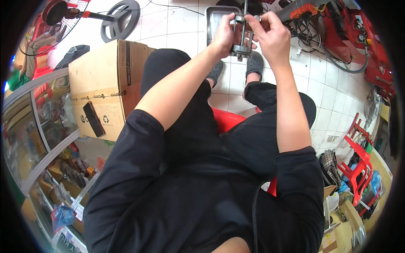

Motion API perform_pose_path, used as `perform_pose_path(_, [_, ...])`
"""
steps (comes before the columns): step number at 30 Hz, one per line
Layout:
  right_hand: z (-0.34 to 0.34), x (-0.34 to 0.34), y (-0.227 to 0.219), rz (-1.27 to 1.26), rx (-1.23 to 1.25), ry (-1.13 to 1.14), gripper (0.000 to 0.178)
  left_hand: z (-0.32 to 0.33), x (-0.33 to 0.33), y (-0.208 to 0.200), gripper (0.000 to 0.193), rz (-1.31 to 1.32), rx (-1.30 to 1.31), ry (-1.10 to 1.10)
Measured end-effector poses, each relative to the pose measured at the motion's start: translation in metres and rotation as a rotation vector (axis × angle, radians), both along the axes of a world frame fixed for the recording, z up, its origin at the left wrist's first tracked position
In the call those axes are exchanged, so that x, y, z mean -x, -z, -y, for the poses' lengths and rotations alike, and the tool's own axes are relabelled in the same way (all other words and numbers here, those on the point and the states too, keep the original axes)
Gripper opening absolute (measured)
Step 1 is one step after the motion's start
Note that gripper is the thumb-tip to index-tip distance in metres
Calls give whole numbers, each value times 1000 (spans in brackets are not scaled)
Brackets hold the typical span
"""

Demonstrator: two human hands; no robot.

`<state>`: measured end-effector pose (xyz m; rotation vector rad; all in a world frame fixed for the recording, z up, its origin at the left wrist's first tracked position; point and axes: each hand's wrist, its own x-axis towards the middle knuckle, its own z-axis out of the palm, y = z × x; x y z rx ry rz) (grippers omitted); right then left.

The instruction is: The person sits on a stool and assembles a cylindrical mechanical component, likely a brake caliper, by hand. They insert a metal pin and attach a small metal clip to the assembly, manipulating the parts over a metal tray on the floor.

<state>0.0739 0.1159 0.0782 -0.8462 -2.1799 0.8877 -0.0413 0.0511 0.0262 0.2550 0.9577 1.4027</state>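
Above the tiled floor in front of my knees I hold a grey metal puller-like tool [241, 49], with parallel rods, crossbars and a long central rod. My left hand [223, 35] grips its left side, thumb near the upper crossbar. At its upper right, my right hand [273, 39] has bent fingers closed on the tool's end. What exactly those right fingertips pinch is too small to make out. Behind the tool, a shallow metal tray [208, 26] lies on the floor, partly covered by my left hand.
To my left stands a cardboard box [99, 63] with a dark phone [93, 119] on it, beside a glass display case [42, 122]. A round black stand base [120, 21] is ahead left. Red machinery [375, 50] and cables are ahead right; a red plastic stool [358, 158] lies right.
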Motion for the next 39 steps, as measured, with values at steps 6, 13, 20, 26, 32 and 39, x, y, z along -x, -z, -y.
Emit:
perform_pose_path(6, [-2,3,4,-204,266,-191,23,5,5,-2,60,11,-39,-7])
perform_pose_path(13, [-5,0,3,-63,70,-57,25,4,-7,-14,67,-80,48,-126])
perform_pose_path(20, [0,-4,-22,-196,32,-149,25,3,-15,-18,67,28,65,-108])
perform_pose_path(26, [6,-5,-25,-142,108,-48,26,3,-14,-21,66,60,49,-120])
perform_pose_path(32, [3,-9,-21,-160,-17,-115,25,4,-14,-25,66,35,42,-85])
perform_pose_path(39, [6,-11,-37,-196,-70,-119,23,6,-16,-28,66,46,34,-83])
